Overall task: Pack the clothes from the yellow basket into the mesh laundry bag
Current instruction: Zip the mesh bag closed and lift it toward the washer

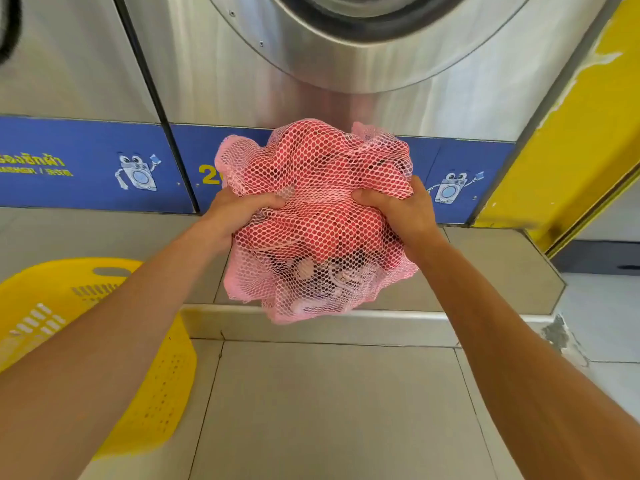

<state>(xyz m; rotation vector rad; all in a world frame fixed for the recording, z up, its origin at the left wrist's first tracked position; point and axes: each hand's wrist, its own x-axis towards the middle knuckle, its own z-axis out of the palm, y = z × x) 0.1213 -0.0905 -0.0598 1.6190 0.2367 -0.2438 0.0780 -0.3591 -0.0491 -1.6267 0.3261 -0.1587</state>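
Observation:
A pink mesh laundry bag [313, 220] hangs in mid-air in front of a washing machine, bulging with red and dark clothes seen through the netting. My left hand [239, 211] grips its left side and my right hand [401, 211] grips its right side, both with fingers dug into the mesh. The yellow basket [162, 386] stands on the floor at the lower left, partly hidden behind my left forearm; the part of its inside that shows holds nothing.
A steel washing machine [242, 81] with a round door fills the top, a blue sticker band below it. A raised tiled step [485, 271] runs under the bag. A yellow wall [571, 133] stands at the right. Grey floor tiles lie below.

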